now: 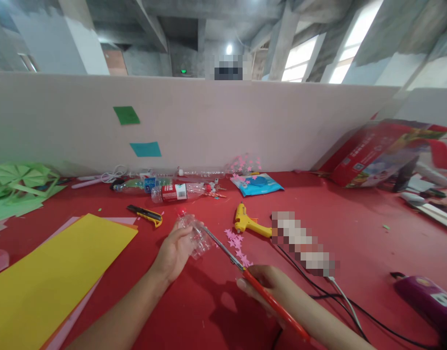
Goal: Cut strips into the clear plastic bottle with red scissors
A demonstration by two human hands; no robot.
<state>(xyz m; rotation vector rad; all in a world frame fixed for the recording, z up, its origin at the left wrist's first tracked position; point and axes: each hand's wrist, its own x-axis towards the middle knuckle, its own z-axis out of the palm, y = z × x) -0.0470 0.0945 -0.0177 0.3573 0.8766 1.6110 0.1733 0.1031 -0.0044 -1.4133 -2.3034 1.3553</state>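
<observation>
My left hand [177, 245] grips a clear plastic bottle piece [199, 238] with a red cap [181, 212] at its far end. In my right hand [269, 287] is a pair of scissors [259, 287] with red handles. The blades reach up and left, and their tips meet the plastic of the bottle piece. Whether the tips are inside or outside the plastic I cannot tell. Just beyond the blades lie several pink paper stars [236, 240]. A yellow glue gun [250, 223] rests behind them.
Coloured paper sheets [70, 262] and a utility knife [146, 215] lie left. Plastic bottles [175, 192] and a blue packet [258, 184] line the white partition [208, 126]. Black cables [303, 274] run right, near a purple object [425, 296]; a red bag [380, 153] stands back right.
</observation>
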